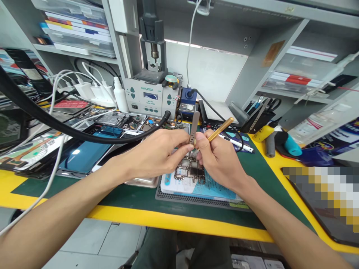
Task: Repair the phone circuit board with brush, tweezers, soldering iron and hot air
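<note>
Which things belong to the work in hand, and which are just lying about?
In use:
flat grey metal tweezers, left hand
slim gold metal tool, right hand
dark flat circuit board beneath
blue-and-white flat pad under it

Apparently lying about:
white plastic bottle
glossy blue rectangular panel

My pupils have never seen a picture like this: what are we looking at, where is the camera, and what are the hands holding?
There is no machine arm here: these are a person's own bare hands. The single picture comes from a camera worn on the head, looking forward and down. The left hand holds what look like metal tweezers; the right hand grips a gold pen-shaped tool. Below them, a small circuit board lies on a blue-and-white package on the green-and-yellow bench. The tool tips are hard to make out. A blue phone-like panel lies to the left, and a grey unit with a display stands behind.
</note>
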Available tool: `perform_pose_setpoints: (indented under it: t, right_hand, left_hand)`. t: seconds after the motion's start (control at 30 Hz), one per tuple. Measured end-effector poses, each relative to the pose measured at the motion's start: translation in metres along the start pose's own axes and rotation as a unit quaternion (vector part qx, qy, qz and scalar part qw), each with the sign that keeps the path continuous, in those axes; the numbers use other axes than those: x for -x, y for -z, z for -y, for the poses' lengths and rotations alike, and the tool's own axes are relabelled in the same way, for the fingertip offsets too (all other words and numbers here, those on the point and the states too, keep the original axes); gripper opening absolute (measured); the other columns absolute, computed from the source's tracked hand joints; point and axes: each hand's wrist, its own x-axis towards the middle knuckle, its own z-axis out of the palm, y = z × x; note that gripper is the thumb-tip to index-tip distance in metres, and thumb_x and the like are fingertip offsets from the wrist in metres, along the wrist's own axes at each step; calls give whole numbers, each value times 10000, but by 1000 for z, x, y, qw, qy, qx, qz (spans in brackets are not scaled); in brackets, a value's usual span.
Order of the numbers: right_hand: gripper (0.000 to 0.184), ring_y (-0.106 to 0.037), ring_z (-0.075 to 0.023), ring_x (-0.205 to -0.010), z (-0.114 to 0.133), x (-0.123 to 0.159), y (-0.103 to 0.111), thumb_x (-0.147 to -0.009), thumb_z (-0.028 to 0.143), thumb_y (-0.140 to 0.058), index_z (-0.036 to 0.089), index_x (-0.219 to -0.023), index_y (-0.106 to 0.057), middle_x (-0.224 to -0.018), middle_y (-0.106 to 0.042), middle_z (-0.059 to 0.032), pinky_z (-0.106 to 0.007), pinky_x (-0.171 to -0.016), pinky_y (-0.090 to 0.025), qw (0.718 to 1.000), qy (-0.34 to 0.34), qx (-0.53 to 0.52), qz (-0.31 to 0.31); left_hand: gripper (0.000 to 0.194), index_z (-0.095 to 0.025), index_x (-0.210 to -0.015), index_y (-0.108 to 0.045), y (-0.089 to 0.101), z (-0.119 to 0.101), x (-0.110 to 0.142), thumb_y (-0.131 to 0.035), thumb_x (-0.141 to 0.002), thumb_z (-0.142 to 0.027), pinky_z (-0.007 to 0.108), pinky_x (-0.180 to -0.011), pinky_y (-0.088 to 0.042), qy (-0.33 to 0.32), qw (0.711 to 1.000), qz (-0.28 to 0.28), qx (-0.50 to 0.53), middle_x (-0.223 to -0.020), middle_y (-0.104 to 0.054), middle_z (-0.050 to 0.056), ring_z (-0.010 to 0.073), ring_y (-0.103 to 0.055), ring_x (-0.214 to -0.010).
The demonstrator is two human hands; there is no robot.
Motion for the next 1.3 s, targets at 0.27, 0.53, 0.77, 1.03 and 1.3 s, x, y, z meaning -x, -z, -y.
perform_pose_setpoints:
  t: [0.27,0.53,0.77,1.03,1.3]
  right_hand:
    - [397,-585,-163,-576,0,1,1,-1071,457,-390,225,-754,-450,-662,-587,-15,-290,-590,-408,1000,8,-2,-4]
    - [412,-581,-163,-568,0,2,5,-1071,483,-385,213,-784,-507,-662,-571,-14,-296,-588,-399,1000,12,0,-21]
    - [395,-580,-165,-566,-1,1,5,-1071,454,-394,223,-758,-466,-664,-572,-14,-294,-580,-383,999,12,23,-23]
    - [398,-577,-165,-555,-1,1,4,-1071,455,-391,223,-756,-468,-651,-578,-12,-296,-583,-372,999,9,31,-23]
    - [411,-570,-160,-558,-2,1,4,-1072,468,-385,218,-763,-484,-649,-577,-11,-299,-593,-382,999,7,24,-21]
  left_hand:
    - [228,-182,-776,-463,0,-1,-1,-484,-997,-231,277,-601,-298,6,1000,5,5,-698,-455,-32,120,-402,-610]
    - [270,-200,-748,-381,0,-1,-2,-503,-989,-206,272,-584,-275,-4,1000,-6,5,-672,-395,-50,112,-353,-584]
    - [266,-204,-754,-380,0,0,-1,-504,-989,-208,270,-585,-280,-5,1000,-5,2,-673,-399,-51,115,-364,-588]
    - [260,-201,-757,-390,0,-1,0,-508,-988,-212,271,-582,-281,-4,1000,-4,-1,-676,-409,-48,114,-373,-587]
    - [259,-205,-761,-386,0,0,0,-507,-990,-215,278,-579,-277,-6,1000,-5,-6,-675,-406,-48,117,-367,-585]
